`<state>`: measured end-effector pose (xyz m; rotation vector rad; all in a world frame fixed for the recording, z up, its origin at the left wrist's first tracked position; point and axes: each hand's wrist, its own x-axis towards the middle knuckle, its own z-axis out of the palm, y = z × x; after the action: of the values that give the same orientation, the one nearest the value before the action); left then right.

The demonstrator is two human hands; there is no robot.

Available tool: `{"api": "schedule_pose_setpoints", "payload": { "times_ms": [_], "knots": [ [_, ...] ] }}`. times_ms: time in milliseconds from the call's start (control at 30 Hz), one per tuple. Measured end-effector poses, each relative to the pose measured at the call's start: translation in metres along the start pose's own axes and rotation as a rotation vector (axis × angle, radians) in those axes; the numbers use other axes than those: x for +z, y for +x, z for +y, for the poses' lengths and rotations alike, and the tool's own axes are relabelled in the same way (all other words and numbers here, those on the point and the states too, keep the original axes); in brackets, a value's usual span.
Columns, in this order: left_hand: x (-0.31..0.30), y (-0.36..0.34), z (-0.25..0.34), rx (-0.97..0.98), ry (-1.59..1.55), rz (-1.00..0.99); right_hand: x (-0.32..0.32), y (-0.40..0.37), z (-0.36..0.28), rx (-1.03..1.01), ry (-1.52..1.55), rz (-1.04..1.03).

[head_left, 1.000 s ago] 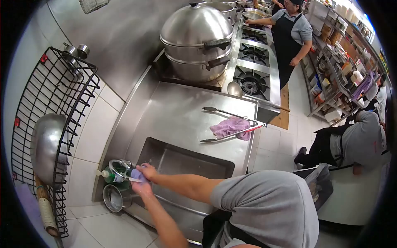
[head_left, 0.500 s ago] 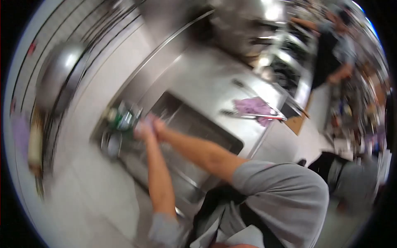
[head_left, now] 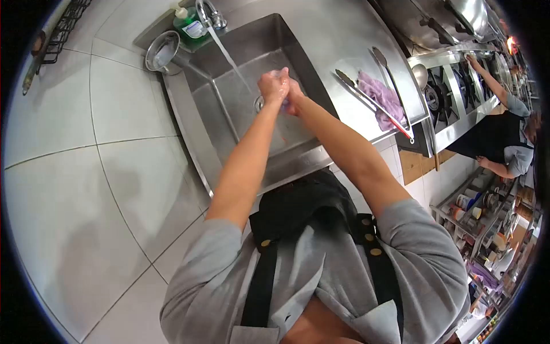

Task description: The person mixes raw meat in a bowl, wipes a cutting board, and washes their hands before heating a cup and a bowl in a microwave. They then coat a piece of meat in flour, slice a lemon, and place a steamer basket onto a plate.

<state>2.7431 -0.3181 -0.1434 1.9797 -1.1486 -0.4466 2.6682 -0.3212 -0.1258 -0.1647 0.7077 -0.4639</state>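
The left hand [head_left: 272,87] and right hand [head_left: 294,96] press together over the sink [head_left: 215,123], wet fingers clenched around a mostly hidden purple item [head_left: 285,102]. Beside them, water [head_left: 228,58] runs from the faucet [head_left: 212,15]. Tongs [head_left: 375,103] lie with a purple cloth [head_left: 380,98] on the metal table [head_left: 344,43], near the basin's edge.

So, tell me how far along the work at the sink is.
Looks done: the tap is on and the left hand looks wet. In hand: it and the right hand are pressed together over the sink, around what seems a lavender cloth, mostly hidden. Left, probably: finishing with that cloth and shutting off the water, which is running.
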Motion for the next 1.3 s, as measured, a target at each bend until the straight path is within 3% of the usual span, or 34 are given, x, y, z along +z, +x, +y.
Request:
{"api": "schedule_pose_setpoints", "payload": {
  "times_ms": [67,133,167,233,300,333,367,400,433,467,500,533,567,600,633,733,800,833,900,933,1200,1300],
  "knots": [
    [0.009,-0.017,0.012,-0.071,0.006,0.009,-0.017,-0.025,0.001,0.004,-0.240,0.163],
    [0.016,-0.033,0.018,-0.301,-0.136,-0.104,-0.027,-0.037,0.004,-0.007,-0.269,0.282],
    [0.018,-0.032,0.020,-0.297,-0.135,-0.104,-0.029,-0.038,0.003,-0.019,-0.305,0.391],
    [0.025,-0.033,0.017,-0.411,-0.108,-0.186,-0.045,-0.036,0.006,-0.089,-0.417,0.387],
    [0.026,-0.033,0.007,-0.362,-0.040,-0.203,-0.091,0.008,0.019,-0.191,-0.786,0.341],
    [0.031,-0.030,-0.001,-0.311,0.020,-0.228,-0.079,-0.001,0.020,-0.166,-1.203,0.279],
    [0.048,-0.020,-0.043,-0.289,0.178,-0.341,-0.066,-0.010,0.020,-0.171,-1.718,0.232],
    [0.032,-0.017,-0.052,-0.016,0.457,-0.670,-0.054,-0.017,0.019,-0.228,-2.125,0.191],
    [-0.001,-0.040,-0.027,0.088,0.512,-0.587,-0.062,-0.020,0.041,-0.556,-2.179,0.358],
    [0.004,-0.033,-0.027,0.196,0.719,-0.595,-0.051,-0.043,0.032,-0.603,-2.037,0.224],
    [0.010,-0.028,-0.026,0.309,0.923,-0.589,-0.041,-0.043,0.032,-0.608,-1.868,0.307],
    [0.025,0.008,-0.056,-0.125,0.329,-0.646,-0.032,-0.044,0.033,-0.628,-1.689,0.381],
    [0.030,0.034,-0.065,-0.534,-0.252,-0.498,-0.021,-0.051,0.020,-0.553,-1.512,0.290],
    [0.029,0.075,-0.083,-0.502,-0.208,-0.523,-0.013,-0.024,0.020,-0.588,-1.735,0.332],
    [0.019,0.109,-0.082,-0.470,-0.165,-0.546,0.008,-0.047,0.015,-0.810,-1.712,0.272],
    [-0.018,0.149,-0.066,-0.283,-0.212,-0.788,0.053,-0.051,-0.006,-0.772,-1.663,0.370],
    [-0.040,0.171,-0.050,-0.128,-0.145,-0.865,0.075,-0.032,-0.023,-0.992,-1.427,0.346],
    [-0.047,0.180,-0.045,-0.061,-0.114,-0.859,0.085,-0.013,-0.029,-0.999,-1.425,0.347],
    [-0.056,0.192,-0.043,0.017,-0.073,-0.783,0.102,0.029,-0.034,-1.288,-1.243,0.199],
    [-0.062,0.195,-0.048,0.019,-0.082,-0.737,0.119,0.038,-0.035,-1.414,-1.179,0.234],
    [-0.104,0.191,-0.082,-0.114,-0.390,-0.528,0.167,0.105,-0.040,-1.024,-1.547,0.523],
    [-0.113,0.185,-0.071,-0.108,-0.544,-0.560,0.147,0.143,-0.054,-0.967,-1.275,0.374]
  ]
}}
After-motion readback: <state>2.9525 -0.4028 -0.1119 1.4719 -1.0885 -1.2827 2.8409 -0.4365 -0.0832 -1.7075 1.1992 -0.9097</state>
